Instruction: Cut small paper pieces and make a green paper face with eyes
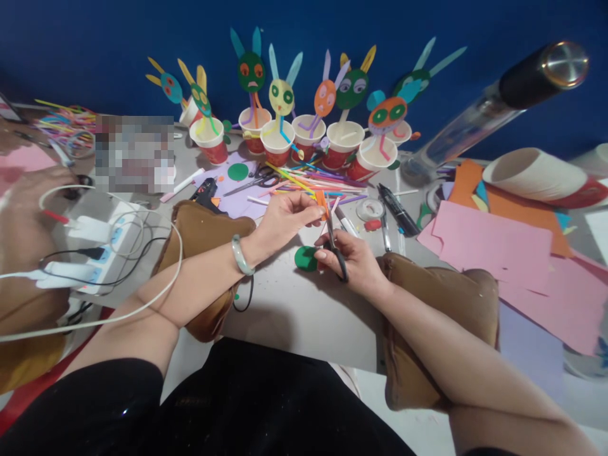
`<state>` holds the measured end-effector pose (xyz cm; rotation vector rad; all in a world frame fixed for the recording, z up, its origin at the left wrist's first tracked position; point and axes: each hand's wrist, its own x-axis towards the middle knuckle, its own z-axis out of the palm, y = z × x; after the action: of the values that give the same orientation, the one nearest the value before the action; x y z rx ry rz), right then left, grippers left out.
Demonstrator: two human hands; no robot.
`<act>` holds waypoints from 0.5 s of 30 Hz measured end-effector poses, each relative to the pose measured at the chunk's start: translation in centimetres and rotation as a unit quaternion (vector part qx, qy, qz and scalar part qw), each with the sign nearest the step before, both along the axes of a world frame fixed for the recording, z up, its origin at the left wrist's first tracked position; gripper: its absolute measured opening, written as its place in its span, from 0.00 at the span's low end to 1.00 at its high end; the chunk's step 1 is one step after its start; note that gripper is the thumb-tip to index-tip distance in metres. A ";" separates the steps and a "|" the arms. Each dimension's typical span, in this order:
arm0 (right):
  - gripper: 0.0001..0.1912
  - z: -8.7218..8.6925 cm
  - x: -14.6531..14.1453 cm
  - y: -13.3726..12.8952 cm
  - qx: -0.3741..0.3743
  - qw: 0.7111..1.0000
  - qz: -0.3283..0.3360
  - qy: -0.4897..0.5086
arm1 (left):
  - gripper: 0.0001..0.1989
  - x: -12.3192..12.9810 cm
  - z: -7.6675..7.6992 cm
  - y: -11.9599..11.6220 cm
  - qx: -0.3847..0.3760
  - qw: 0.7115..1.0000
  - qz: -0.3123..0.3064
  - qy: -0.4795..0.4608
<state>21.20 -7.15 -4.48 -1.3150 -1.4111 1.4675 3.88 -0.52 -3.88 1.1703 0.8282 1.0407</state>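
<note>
- A dark blue wall (304,19) rises behind a pale table (308,320); a green paper disc (304,258) near the middle of the tabletop serves as landmark here.
- Well beyond the disc stands a row of paper cups (274,153). Long-eared paper figures (281,96) rise from them on bent stems, the cups probably serving to keep the faces upright and off the work surface.
- Nearer, but also beyond the disc, lies a heap of thin coloured sticks (339,183), seemingly within easy reach.
- Far to the disc's right, pink paper sheets (494,247) overlap, apparently pushed aside to leave working space.
- Brown cushions (441,297) flank the disc, with a forearm passing over each, perhaps for support.
- The left hand (285,218), beyond the disc and to its left, has thumb and fingertips pinched together on an orange paper piece (321,202); this grip likely steadies the paper for the blades.
- The right hand (351,263), just right of the disc, has its fingers curled around the handles of black scissors (341,265). The blades point away from the body and meet the orange, a hold that suits cutting; how far they are spread cannot be told.
- The orange paper piece, just beyond the disc and slightly right, looks small, narrow and bright, held up off the table; its exact outline is too blurred to tell.
</note>
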 end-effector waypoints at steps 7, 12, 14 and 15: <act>0.28 0.2 -0.1 -0.1 -0.009 1.000 -0.017 0.001 | 0.14 0.0 0.2 0.0 -0.004 1.000 0.000 0.011; 0.27 0.3 -0.2 -0.1 -0.011 1.000 -0.025 0.000 | 0.12 0.0 0.1 0.0 0.003 1.000 0.000 -0.005; 0.27 0.3 -0.2 -0.1 -0.007 1.000 -0.027 -0.003 | 0.11 0.0 0.0 0.0 0.002 1.000 0.000 -0.009; 0.27 0.2 -0.1 -0.1 -0.005 1.000 -0.026 -0.005 | 0.11 0.0 0.0 0.0 0.001 1.000 0.000 -0.010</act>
<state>21.05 -7.24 -4.24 -1.3580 -1.3660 1.4376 3.83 -0.53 -3.88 1.1597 0.8111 1.0516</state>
